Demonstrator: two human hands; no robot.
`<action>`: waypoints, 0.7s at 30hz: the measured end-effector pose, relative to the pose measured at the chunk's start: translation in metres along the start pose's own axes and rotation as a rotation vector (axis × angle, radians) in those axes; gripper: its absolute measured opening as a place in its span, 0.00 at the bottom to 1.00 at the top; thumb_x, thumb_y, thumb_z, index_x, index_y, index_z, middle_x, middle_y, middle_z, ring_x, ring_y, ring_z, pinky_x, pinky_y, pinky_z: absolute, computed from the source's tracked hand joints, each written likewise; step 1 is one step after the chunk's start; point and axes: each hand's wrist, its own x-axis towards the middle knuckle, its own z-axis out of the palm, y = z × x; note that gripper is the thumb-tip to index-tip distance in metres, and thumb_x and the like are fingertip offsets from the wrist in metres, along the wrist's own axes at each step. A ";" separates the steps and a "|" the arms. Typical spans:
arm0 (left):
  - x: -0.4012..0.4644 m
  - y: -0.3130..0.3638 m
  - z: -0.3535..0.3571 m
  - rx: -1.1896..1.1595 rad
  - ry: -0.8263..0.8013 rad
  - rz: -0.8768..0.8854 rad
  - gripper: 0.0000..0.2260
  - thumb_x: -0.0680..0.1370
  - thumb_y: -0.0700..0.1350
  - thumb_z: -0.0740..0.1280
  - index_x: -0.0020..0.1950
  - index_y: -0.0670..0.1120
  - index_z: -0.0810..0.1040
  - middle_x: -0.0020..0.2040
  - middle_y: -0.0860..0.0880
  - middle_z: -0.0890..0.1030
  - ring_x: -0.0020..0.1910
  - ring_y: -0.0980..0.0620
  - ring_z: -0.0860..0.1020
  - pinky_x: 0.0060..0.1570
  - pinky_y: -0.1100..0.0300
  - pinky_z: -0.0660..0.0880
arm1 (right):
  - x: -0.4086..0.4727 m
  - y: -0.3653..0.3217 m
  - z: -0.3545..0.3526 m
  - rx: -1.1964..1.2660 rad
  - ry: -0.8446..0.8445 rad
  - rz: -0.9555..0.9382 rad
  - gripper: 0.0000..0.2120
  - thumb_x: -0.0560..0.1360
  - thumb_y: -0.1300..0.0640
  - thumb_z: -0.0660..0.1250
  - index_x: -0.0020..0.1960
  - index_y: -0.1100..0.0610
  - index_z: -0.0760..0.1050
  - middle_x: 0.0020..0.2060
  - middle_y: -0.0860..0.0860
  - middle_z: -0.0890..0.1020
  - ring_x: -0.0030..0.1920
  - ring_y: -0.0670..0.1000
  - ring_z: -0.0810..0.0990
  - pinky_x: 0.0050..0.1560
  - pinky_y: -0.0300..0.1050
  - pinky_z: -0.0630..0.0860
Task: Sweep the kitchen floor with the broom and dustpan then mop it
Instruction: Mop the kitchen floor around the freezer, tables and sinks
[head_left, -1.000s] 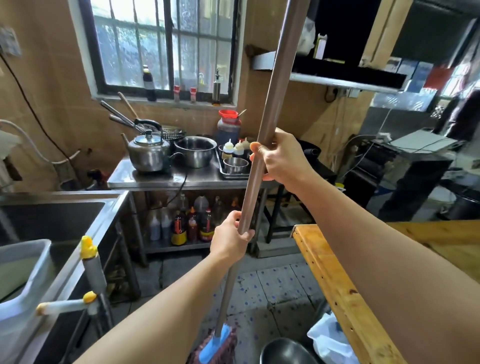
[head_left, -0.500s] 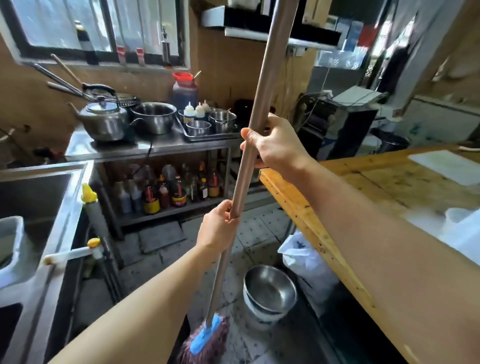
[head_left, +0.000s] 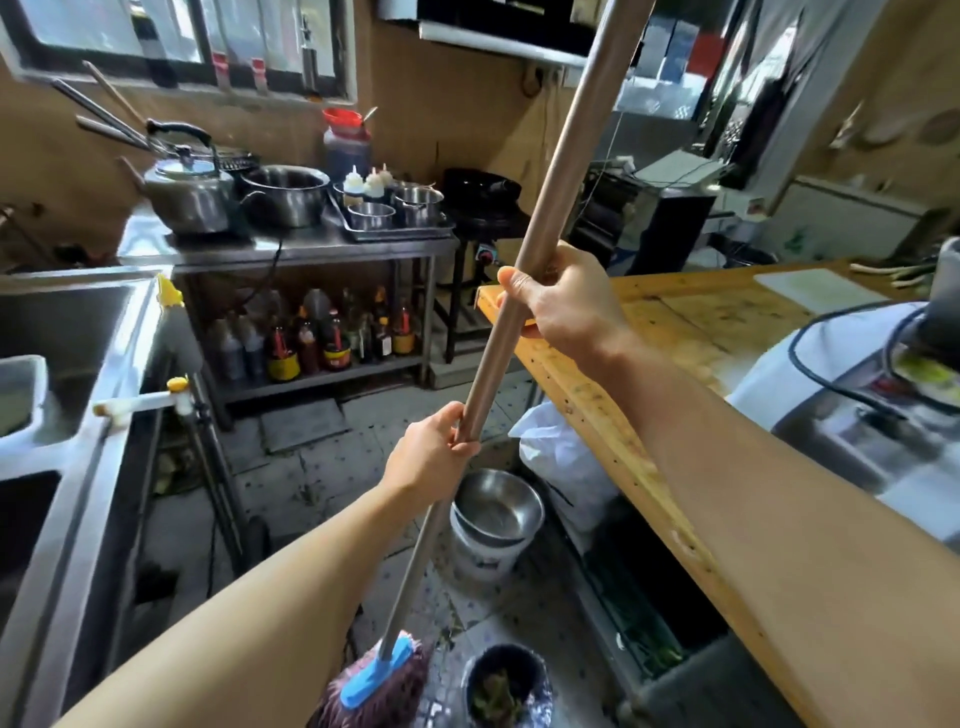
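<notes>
1. The mop stands nearly upright, leaning a little to the right at the top; its brown metal pole runs from the upper edge of the view down to the floor.
2. The right hand grips the pole high up, fingers wrapped around it, just over the corner of the wooden surface.
3. The left hand is clamped on the pole lower down, well below the right one.
4. The mop head, reddish-brown strands under a blue clamp, rests on the tiled floor at the bottom of the view.
5. Just right of the mop head sits a dark container with greenish scraps inside.
6. A steel bowl rests in a white bucket beside the pole, under the wooden surface's edge.
7. A kettle stands on the steel surface at the back; a sink lies to the left.
</notes>
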 end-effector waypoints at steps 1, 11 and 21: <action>-0.012 0.005 0.007 0.007 0.000 0.003 0.07 0.76 0.46 0.66 0.52 0.55 0.72 0.47 0.50 0.82 0.44 0.46 0.80 0.46 0.48 0.79 | -0.012 0.003 -0.009 0.006 0.000 -0.006 0.08 0.76 0.55 0.69 0.39 0.53 0.73 0.41 0.56 0.84 0.44 0.56 0.84 0.48 0.57 0.81; -0.136 0.061 0.084 0.052 0.048 -0.045 0.08 0.76 0.45 0.65 0.54 0.53 0.73 0.44 0.49 0.81 0.42 0.46 0.78 0.46 0.49 0.78 | -0.140 0.028 -0.096 0.030 0.004 -0.051 0.09 0.75 0.55 0.69 0.39 0.54 0.73 0.40 0.58 0.83 0.42 0.57 0.84 0.45 0.57 0.81; -0.213 0.102 0.137 0.101 -0.037 0.012 0.07 0.75 0.44 0.66 0.53 0.48 0.74 0.40 0.49 0.79 0.38 0.46 0.76 0.42 0.54 0.76 | -0.223 0.034 -0.158 0.063 0.045 0.095 0.09 0.77 0.56 0.66 0.39 0.53 0.70 0.41 0.56 0.84 0.43 0.53 0.84 0.48 0.54 0.81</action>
